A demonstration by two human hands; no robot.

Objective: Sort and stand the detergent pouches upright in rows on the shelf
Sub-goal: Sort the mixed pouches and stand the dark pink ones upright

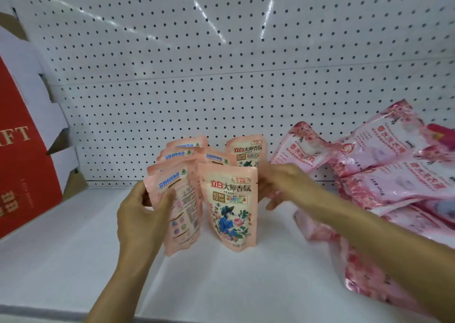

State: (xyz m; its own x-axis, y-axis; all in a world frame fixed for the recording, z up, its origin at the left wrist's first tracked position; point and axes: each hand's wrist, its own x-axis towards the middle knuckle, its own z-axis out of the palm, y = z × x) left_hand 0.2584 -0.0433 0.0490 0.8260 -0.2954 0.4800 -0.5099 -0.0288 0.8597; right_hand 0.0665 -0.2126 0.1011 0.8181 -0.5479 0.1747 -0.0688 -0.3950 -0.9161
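Observation:
Several small peach detergent pouches stand in two short rows on the white shelf (73,261). My left hand (141,214) grips the front pouch of the left row (183,212), which shows its printed back and leans slightly. The front pouch of the right row (231,207) stands upright with its flowered front facing me. My right hand (280,182) reaches in beside its right edge, fingers curled at the pouch's side; the contact is partly hidden. More peach pouches (247,154) stand behind.
A heap of larger pink floral pouches (389,170) lies flat at the right, some hanging over toward the front. A red gift box (22,170) with white cardboard flaps stands at the left. White pegboard (221,64) backs the shelf.

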